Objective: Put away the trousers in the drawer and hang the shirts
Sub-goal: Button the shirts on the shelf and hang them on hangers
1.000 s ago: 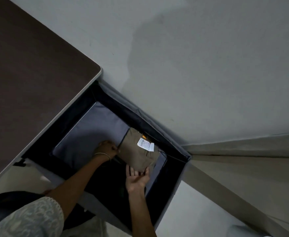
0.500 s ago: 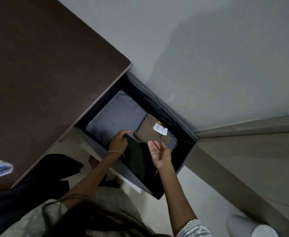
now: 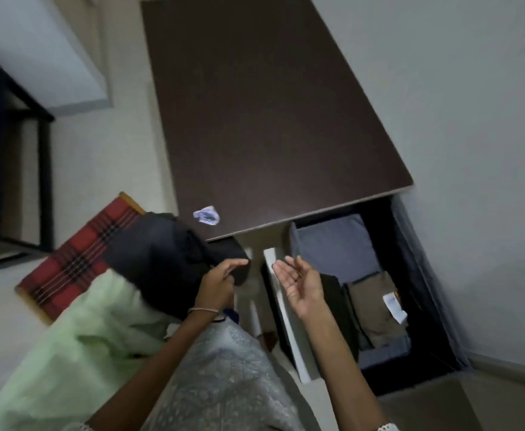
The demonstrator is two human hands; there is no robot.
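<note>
While the left hand (image 3: 220, 279) closes its fingers on a dark folded garment (image 3: 161, 259) beside the surface (image 3: 264, 113), the right hand (image 3: 301, 284) hovers spread and empty; folded khaki trousers (image 3: 376, 306) lie in the open drawer (image 3: 416, 275), beside black trousers (image 3: 335, 293).

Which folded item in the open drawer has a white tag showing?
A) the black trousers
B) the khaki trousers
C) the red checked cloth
B: the white tag lies on the khaki trousers in the drawer, beside a black folded garment.
</note>
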